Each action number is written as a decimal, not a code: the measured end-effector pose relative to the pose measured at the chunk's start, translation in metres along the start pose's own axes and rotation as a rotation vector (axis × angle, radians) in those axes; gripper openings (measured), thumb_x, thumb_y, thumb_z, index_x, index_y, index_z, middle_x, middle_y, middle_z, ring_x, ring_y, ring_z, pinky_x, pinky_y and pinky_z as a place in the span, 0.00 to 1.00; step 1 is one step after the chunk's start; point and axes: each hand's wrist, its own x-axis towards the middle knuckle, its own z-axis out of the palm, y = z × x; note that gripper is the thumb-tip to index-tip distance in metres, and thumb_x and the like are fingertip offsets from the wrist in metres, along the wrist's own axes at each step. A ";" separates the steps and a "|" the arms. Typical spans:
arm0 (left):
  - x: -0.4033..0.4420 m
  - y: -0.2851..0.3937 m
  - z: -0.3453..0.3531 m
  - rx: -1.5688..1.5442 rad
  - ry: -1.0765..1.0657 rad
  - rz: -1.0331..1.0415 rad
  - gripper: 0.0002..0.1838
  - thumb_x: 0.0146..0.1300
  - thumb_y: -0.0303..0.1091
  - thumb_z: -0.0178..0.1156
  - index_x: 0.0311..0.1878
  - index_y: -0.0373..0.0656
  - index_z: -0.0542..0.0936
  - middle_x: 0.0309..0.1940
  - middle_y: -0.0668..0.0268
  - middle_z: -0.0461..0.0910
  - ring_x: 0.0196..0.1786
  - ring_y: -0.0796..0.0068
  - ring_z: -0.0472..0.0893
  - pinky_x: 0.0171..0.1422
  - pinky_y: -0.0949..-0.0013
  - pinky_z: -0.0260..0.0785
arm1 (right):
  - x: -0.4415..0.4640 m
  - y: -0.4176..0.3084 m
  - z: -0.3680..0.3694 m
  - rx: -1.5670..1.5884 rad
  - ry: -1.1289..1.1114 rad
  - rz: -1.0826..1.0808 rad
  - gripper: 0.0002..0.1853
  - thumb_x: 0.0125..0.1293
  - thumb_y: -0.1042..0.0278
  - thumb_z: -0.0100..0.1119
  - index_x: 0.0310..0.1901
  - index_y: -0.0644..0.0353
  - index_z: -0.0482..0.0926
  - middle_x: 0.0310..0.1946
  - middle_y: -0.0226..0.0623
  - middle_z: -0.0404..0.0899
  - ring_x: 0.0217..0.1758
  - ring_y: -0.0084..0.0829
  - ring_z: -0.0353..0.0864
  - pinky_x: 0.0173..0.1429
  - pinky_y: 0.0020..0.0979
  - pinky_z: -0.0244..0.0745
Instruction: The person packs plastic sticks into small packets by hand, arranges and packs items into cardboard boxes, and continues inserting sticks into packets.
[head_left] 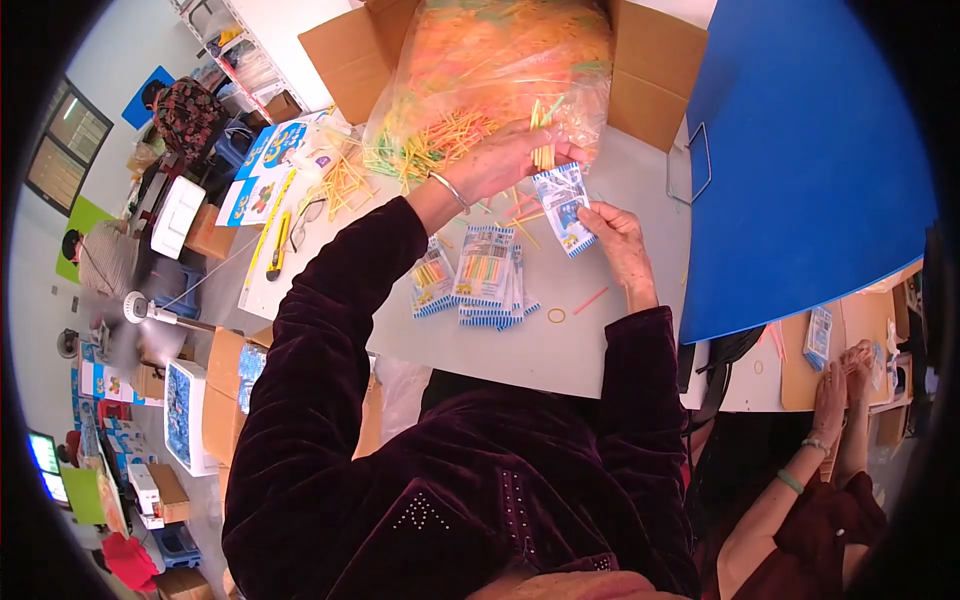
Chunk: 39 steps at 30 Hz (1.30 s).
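My left hand (505,162) is closed around a small bundle of thin yellow and green sticks (543,155). The bundle's lower ends are at the top of a blue-and-white printed packet (562,212); how far in they reach is hard to see. My right hand (618,238) pinches that packet at its right side. Below my hands lies a pile of filled packets (485,268) with coloured sticks showing through their windows. Behind my left hand, loose sticks (440,145) spill out of a large clear plastic bag (510,50).
A cardboard box (655,65) holds the bag. To the left lie a yellow cutter (279,247), glasses (305,225) and printed sheets (262,170). A rubber band (556,315) sits near the front. A blue partition (800,170) stands right; beyond it, another person's hands (842,385) work.
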 end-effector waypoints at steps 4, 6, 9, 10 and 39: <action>-0.006 0.001 0.007 0.035 -0.026 0.021 0.22 0.69 0.43 0.45 0.54 0.31 0.69 0.51 0.51 0.74 0.56 0.62 0.74 0.60 0.63 0.68 | -0.003 -0.003 0.001 -0.062 -0.009 0.034 0.14 0.62 0.62 0.59 0.42 0.65 0.80 0.30 0.24 0.78 0.32 0.13 0.72 0.40 0.17 0.67; -0.006 0.003 0.011 0.065 0.001 0.003 0.22 0.69 0.43 0.45 0.54 0.31 0.69 0.51 0.51 0.74 0.56 0.62 0.74 0.60 0.63 0.68 | -0.002 -0.001 0.001 -0.105 -0.005 0.000 0.14 0.62 0.62 0.59 0.41 0.65 0.81 0.29 0.23 0.78 0.32 0.13 0.71 0.39 0.17 0.67; -0.012 0.000 0.019 0.073 0.034 0.006 0.21 0.69 0.41 0.45 0.53 0.30 0.69 0.49 0.52 0.75 0.54 0.65 0.75 0.58 0.65 0.69 | -0.005 -0.006 0.003 -0.115 -0.003 0.001 0.13 0.62 0.63 0.59 0.41 0.66 0.81 0.29 0.23 0.78 0.31 0.13 0.70 0.40 0.17 0.66; -0.014 -0.001 0.021 0.050 0.039 0.028 0.20 0.69 0.39 0.45 0.51 0.30 0.69 0.46 0.54 0.77 0.52 0.68 0.76 0.55 0.68 0.71 | -0.005 -0.005 0.003 -0.115 -0.003 -0.001 0.13 0.62 0.63 0.59 0.41 0.66 0.81 0.29 0.23 0.78 0.31 0.13 0.70 0.40 0.17 0.66; -0.034 -0.010 0.036 0.222 0.116 0.066 0.26 0.71 0.50 0.37 0.51 0.34 0.72 0.46 0.58 0.77 0.49 0.73 0.77 0.55 0.71 0.70 | -0.008 0.005 0.000 0.036 -0.094 0.068 0.11 0.62 0.67 0.59 0.42 0.65 0.81 0.30 0.25 0.79 0.33 0.14 0.73 0.41 0.17 0.67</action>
